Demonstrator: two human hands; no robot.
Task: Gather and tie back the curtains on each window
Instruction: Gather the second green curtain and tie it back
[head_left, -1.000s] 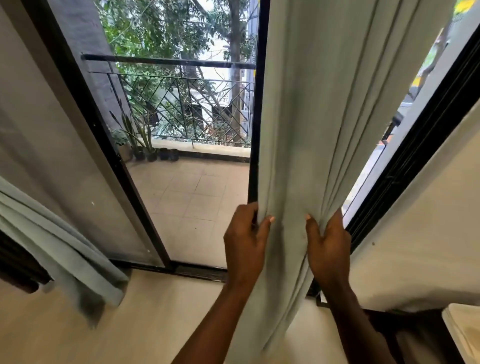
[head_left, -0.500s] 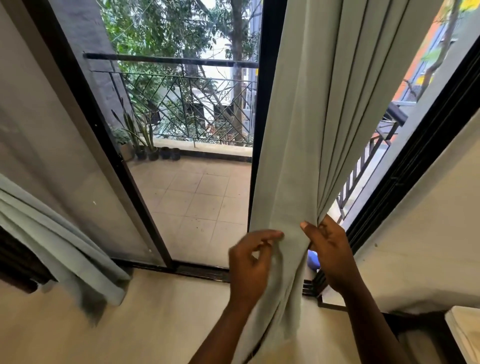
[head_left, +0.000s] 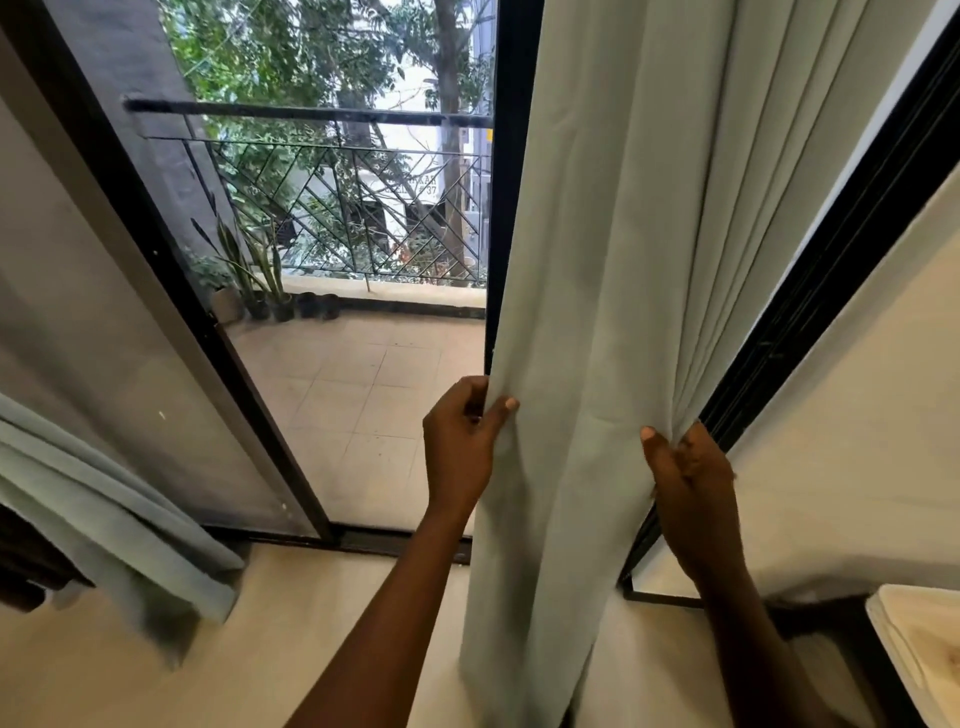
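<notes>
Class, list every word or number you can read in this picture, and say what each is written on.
"37": on the white wall beyond the balcony railing.
The line above it: blurred, perhaps ending "AAR"; not readable.
No writing shows on the curtain or door frame.

2 slim, bare forearms show from the near edge up to the wrists. The left hand and right hand are bare, with short, trimmed thumbnails.
</notes>
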